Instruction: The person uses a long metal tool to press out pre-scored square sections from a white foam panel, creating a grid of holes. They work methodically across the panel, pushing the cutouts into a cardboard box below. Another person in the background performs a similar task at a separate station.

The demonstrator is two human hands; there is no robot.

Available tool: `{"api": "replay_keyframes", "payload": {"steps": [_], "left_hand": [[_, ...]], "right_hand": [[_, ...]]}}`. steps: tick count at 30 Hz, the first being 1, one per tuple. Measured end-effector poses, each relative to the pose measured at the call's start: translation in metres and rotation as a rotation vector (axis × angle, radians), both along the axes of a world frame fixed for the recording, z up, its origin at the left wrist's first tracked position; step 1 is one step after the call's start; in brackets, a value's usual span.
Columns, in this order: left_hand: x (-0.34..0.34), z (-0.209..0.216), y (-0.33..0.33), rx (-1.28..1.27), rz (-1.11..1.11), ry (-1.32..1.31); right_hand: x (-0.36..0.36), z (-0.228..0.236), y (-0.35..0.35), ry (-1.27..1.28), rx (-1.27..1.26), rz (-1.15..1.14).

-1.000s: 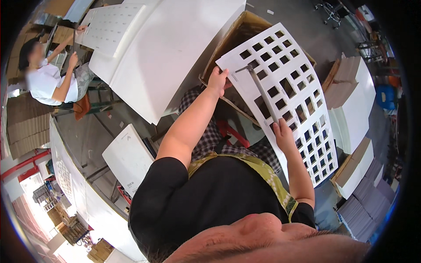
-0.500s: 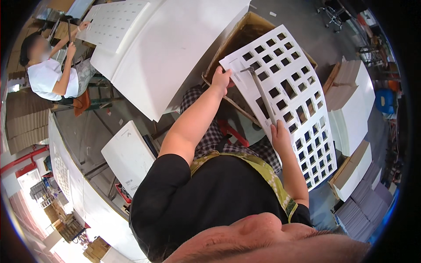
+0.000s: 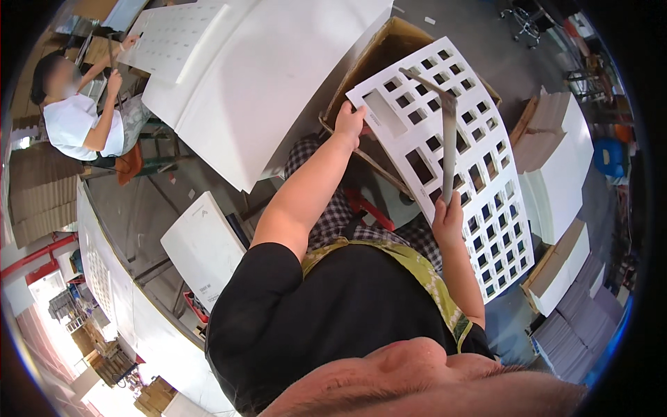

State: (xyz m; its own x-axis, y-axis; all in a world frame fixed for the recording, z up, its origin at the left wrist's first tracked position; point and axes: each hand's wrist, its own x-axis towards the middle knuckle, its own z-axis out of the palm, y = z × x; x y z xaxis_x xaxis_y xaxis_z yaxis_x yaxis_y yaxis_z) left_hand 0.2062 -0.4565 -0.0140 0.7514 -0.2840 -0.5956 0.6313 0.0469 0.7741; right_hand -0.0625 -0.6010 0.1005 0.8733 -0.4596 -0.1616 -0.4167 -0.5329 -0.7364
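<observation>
A large white board [image 3: 424, 201] with rows of square and rectangular cut-out holes slants over an open cardboard box. My left hand [image 3: 351, 124] is closed on the board's near left corner, thumb on top. In my right hand [image 3: 448, 217] is the handle of a hammer [image 3: 449, 142], raised over the middle of the board. The hammer's slim, dark head points to the far left, above the upper holes; whether it touches the board I cannot tell.
The brown cardboard box [image 3: 340, 87] stands under the board. Big white sheets [image 3: 278, 69] lie at the left, with a seated person [image 3: 87, 118] beyond them. Stacks of white board [image 3: 556, 187] stand at the right, and a small white panel [image 3: 201, 243] lies near my left elbow.
The hammer has lifted and swung to the right off the board's left part, uncovering a long shallow rectangle there. My left hand stays at the corner.
</observation>
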Motion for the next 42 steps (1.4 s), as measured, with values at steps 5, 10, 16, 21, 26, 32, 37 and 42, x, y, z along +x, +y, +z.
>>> {"api": "replay_keyframes", "payload": {"steps": [5,10,16,21,26,32,37,42], "left_hand": [[-0.002,0.008,-0.002,0.024,0.006,0.008],[0.002,0.002,0.006,-0.067,-0.004,0.058],[0.008,-0.005,0.007,-0.288,-0.033,0.284],[0.002,-0.011,-0.01,-0.477,0.11,0.408],[0.005,-0.02,-0.016,-0.64,0.127,0.431],[0.01,-0.03,-0.025,-0.535,0.1,0.407],[0.013,-0.023,-0.029,-0.535,0.133,0.401],[0.018,-0.025,-0.027,-0.412,0.098,0.33]], "right_hand": [[-0.009,-0.025,0.002,0.308,-0.034,0.097],[-0.016,-0.009,0.006,0.082,0.025,-0.056],[-0.042,-0.015,-0.01,-0.046,0.077,-0.157],[-0.064,-0.028,-0.024,-0.034,0.084,-0.325],[-0.115,-0.033,-0.034,-0.14,0.025,-0.409],[-0.212,-0.043,-0.074,-0.037,0.134,-0.922],[-0.308,-0.065,-0.086,0.068,-0.276,-1.124],[-0.336,-0.091,-0.068,0.196,-0.255,-1.05]]}}
